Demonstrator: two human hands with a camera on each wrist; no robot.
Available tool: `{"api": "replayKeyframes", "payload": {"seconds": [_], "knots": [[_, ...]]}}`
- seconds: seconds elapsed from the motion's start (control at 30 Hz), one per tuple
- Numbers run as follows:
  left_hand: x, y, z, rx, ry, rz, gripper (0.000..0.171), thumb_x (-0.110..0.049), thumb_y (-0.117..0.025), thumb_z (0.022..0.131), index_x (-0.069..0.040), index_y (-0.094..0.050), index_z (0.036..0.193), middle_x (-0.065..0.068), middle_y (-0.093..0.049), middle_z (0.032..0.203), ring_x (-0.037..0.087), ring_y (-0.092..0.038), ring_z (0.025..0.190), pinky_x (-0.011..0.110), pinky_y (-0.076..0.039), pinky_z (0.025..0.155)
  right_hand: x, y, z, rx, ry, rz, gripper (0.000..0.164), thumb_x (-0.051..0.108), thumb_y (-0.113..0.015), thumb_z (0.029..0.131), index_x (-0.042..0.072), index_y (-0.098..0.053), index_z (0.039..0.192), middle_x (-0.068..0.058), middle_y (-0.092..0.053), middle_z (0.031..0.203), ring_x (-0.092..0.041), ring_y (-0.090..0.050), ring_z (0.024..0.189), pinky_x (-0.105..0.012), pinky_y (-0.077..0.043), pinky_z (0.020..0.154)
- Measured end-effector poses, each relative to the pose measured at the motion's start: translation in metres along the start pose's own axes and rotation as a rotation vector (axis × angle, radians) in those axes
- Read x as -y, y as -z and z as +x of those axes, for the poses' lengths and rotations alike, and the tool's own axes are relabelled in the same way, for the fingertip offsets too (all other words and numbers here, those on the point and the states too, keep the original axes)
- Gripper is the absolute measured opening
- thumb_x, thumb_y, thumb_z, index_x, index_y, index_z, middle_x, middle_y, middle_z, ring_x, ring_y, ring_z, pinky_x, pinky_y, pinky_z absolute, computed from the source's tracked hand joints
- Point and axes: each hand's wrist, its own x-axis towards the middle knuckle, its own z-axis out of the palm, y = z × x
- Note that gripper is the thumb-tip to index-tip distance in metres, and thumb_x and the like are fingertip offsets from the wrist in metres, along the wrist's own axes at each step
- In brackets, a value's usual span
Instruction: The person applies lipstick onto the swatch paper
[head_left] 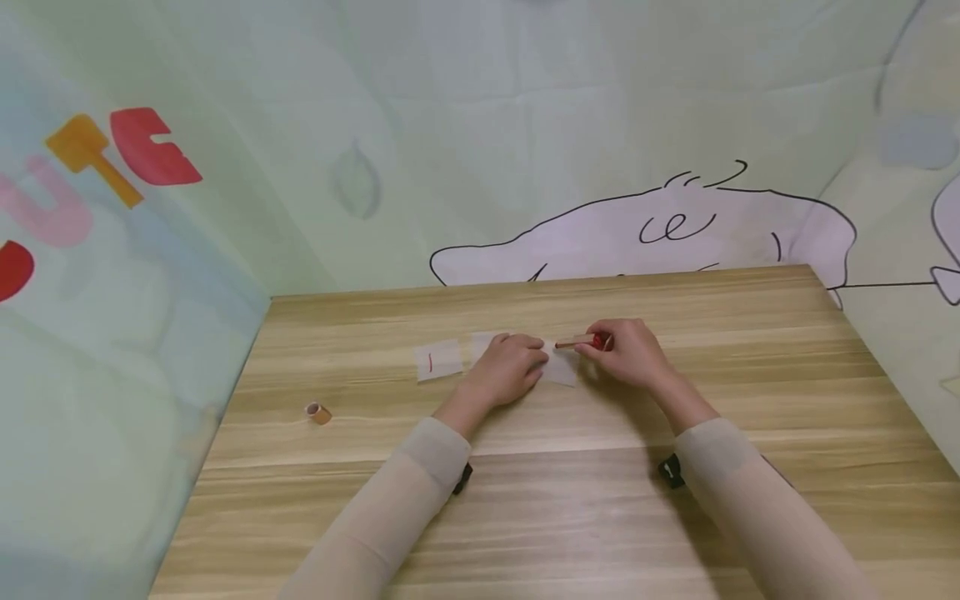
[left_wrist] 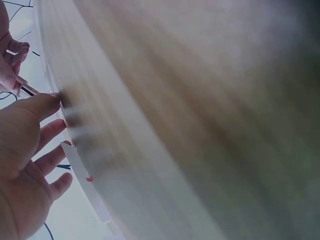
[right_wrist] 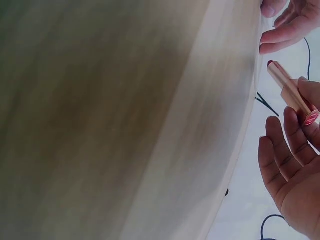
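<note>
In the head view, my right hand (head_left: pixel 628 354) pinches a lipstick (head_left: pixel 577 342) between thumb and fingers. Its red tip points left, over a white paper slip (head_left: pixel 559 368). The right wrist view shows the lipstick's rose-gold tube (right_wrist: pixel 287 85) and a red mark at its base. My left hand (head_left: pixel 510 368) rests on the slips, its fingertips at the left part of the one below the lipstick. Another slip (head_left: pixel 482 342) lies partly hidden under the left hand. Farther left lies a slip (head_left: pixel 447 360) bearing a short red stroke (head_left: pixel 431 362).
A lipstick cap (head_left: pixel 318 413) lies on its side at the left of the wooden table (head_left: pixel 360 467), its hollow end facing up-left. Black devices show beside the left sleeve (head_left: pixel 463 479) and right sleeve (head_left: pixel 672 472). A printed cloth backdrop (head_left: pixel 450 150) stands behind the table.
</note>
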Motion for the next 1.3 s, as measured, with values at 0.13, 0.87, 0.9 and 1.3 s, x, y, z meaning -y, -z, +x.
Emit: {"api": "replayKeyframes", "payload": {"seconds": [0.13, 0.87, 0.9, 1.3], "knots": [[-0.001, 0.0007, 0.0007, 0.012, 0.003, -0.003, 0.031, -0.027, -0.058, 0.104, -0.014, -0.069, 0.13, 0.004, -0.057, 0.146, 0.021, -0.047, 0.138, 0.048, -0.031, 0.116, 0.0012, -0.0013, 0.0013, 0.011, 0.0, -0.021, 0.026, 0.029, -0.077, 0.091, 0.004, -0.075, 0.096, 0.0, -0.064, 0.073, -0.018, -0.06, 0.07, -0.034, -0.047, 0.063], [0.0011, -0.0021, 0.0003, 0.005, 0.001, 0.003, 0.031, -0.028, -0.06, 0.103, -0.015, -0.07, 0.13, 0.002, -0.057, 0.145, 0.02, -0.047, 0.138, 0.05, -0.031, 0.116, 0.0048, -0.0041, 0.0021, 0.032, 0.015, -0.082, 0.023, 0.028, -0.077, 0.09, 0.005, -0.075, 0.094, 0.001, -0.063, 0.071, -0.018, -0.058, 0.067, -0.034, -0.046, 0.062], [0.0014, -0.0024, 0.0004, 0.005, 0.0, 0.004, 0.031, -0.028, -0.06, 0.103, -0.015, -0.07, 0.13, 0.002, -0.057, 0.145, 0.02, -0.047, 0.138, 0.05, -0.031, 0.116, 0.0051, -0.0043, 0.002, 0.032, 0.017, -0.081, 0.023, 0.028, -0.078, 0.09, 0.005, -0.075, 0.093, 0.001, -0.063, 0.071, -0.018, -0.058, 0.067, -0.034, -0.046, 0.062], [0.0029, -0.0027, -0.0002, 0.005, 0.004, -0.002, 0.031, -0.027, -0.06, 0.103, -0.015, -0.069, 0.13, 0.002, -0.057, 0.146, 0.02, -0.047, 0.138, 0.052, -0.03, 0.116, 0.0068, -0.0051, 0.001, 0.04, 0.043, -0.076, 0.021, 0.026, -0.078, 0.089, 0.006, -0.074, 0.09, 0.001, -0.062, 0.069, -0.017, -0.057, 0.066, -0.034, -0.045, 0.062]]}}
